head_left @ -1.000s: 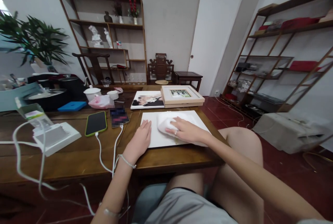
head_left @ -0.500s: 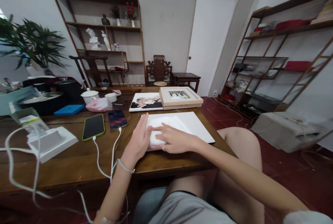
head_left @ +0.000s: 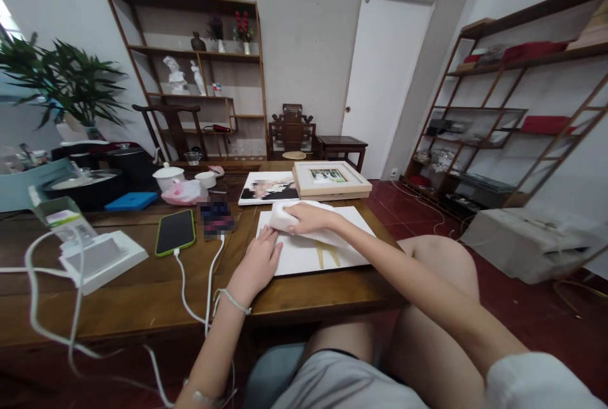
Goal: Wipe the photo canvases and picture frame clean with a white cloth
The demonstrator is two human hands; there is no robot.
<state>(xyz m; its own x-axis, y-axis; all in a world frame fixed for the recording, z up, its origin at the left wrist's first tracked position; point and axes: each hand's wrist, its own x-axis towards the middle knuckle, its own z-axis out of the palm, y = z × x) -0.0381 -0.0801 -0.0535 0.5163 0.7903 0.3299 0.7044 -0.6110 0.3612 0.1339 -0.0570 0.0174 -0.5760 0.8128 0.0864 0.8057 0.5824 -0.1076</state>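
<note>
A flat white board (head_left: 304,262) with yellow-gold marks on its face lies on the wooden table in front of me. My right hand (head_left: 311,218) grips a folded white cloth (head_left: 281,214) over the far left part of the board; whether it is fabric or paper I cannot tell. At the board's left edge rests my left hand (head_left: 259,262), fingers stretched out and flat, their tips close to the cloth. The right hand's fingers curl over the cloth and partly hide it.
Behind the board lie a photo print (head_left: 267,188) and a pale wooden picture frame (head_left: 332,180). To the left are a green-cased phone (head_left: 175,232), a second phone (head_left: 217,219), white charging cables (head_left: 178,276) and a white box (head_left: 102,260). The table's edge (head_left: 327,308) runs near my legs.
My right hand has carried the cloth away from me to the board's far side, baring the gold marks. My left hand has turned from beside the cloth to lie flat.
</note>
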